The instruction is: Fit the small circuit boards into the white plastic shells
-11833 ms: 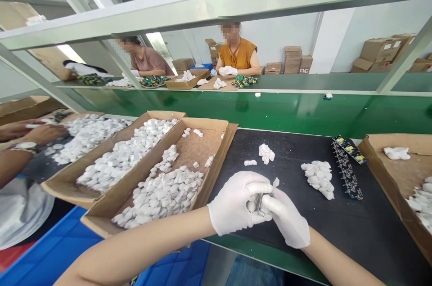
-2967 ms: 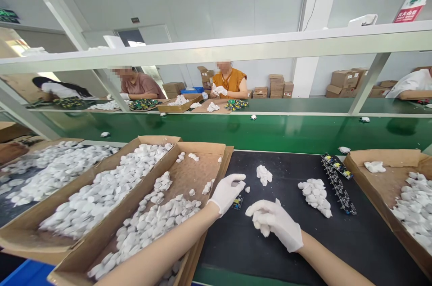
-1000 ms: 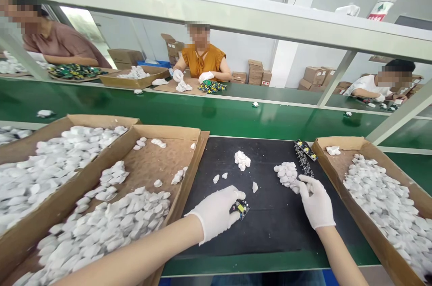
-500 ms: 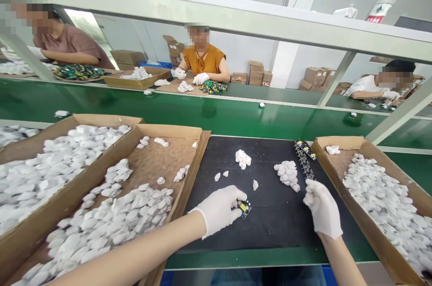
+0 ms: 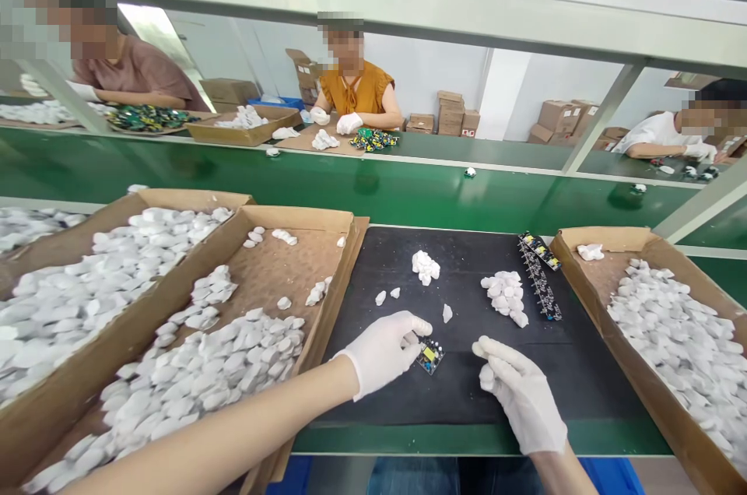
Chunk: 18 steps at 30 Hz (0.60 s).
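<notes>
A small circuit board [image 5: 430, 356] with a yellow block and dark parts lies at the fingertips of my left hand [image 5: 382, 355]. That gloved hand is closed at the board's left edge. My right hand [image 5: 521, 394], also gloved, is over the black mat to the right of the board. Its fingers are curled together, and anything between them is hidden. Beyond the hands are a pile of white lumps [image 5: 426, 267], a second white pile [image 5: 505, 296] and a loose white piece [image 5: 447, 314]. A row of circuit boards [image 5: 538, 277] stands on the mat's right side.
Cardboard trays of white pieces flank the black mat [image 5: 373, 401]: a left tray [image 5: 344, 246] and a right tray [image 5: 607, 234]. A green conveyor [image 5: 385, 203] runs behind, under a pale beam [image 5: 373, 1]. Several co-workers sit on its far side.
My right hand has moved left from the row of boards towards the single board. My left hand stays by that board. The whole view has shifted slightly.
</notes>
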Each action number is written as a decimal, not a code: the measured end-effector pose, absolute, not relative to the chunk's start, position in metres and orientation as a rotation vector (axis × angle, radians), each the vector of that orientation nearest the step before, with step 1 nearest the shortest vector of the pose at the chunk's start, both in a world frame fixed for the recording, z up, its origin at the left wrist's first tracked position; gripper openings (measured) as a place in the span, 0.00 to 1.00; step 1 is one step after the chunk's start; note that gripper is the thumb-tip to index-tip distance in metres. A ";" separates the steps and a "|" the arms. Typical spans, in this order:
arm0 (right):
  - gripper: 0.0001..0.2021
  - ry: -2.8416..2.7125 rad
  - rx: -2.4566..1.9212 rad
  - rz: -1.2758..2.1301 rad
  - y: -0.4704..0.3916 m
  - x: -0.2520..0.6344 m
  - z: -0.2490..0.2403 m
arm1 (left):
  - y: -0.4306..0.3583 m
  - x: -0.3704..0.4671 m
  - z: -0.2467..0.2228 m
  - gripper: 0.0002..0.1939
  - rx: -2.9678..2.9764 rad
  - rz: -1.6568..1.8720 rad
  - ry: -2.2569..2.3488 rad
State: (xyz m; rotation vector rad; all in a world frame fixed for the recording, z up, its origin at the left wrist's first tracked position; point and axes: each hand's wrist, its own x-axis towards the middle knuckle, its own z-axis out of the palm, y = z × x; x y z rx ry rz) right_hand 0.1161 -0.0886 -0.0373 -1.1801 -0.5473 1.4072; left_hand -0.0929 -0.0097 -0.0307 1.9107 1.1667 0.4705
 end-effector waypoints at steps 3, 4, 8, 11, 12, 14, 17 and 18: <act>0.19 -0.660 -1.239 1.318 -0.090 0.109 -0.040 | -0.012 -0.094 -0.018 0.18 2.132 0.428 1.113; 0.19 -0.684 -1.242 1.293 -0.091 0.108 -0.040 | -0.013 -0.095 -0.013 0.20 2.229 0.395 1.084; 0.21 -0.716 -1.161 1.366 -0.091 0.109 -0.035 | -0.014 -0.094 -0.001 0.23 2.512 0.199 1.011; 0.25 -0.753 -1.107 1.434 -0.093 0.109 -0.030 | -0.013 -0.093 0.000 0.19 2.533 0.135 1.050; 0.26 -0.783 -1.131 1.436 -0.094 0.107 -0.028 | -0.013 -0.092 -0.001 0.18 2.525 0.131 1.060; 0.26 -0.860 -1.246 1.458 -0.095 0.103 -0.024 | -0.012 -0.092 -0.001 0.18 2.524 0.131 1.058; 0.25 -0.978 -1.429 1.499 -0.096 0.095 -0.020 | -0.011 -0.092 -0.001 0.22 2.543 0.123 1.059; 0.25 -1.012 -1.470 1.492 -0.096 0.092 -0.020 | -0.012 -0.092 -0.001 0.23 2.546 0.115 1.069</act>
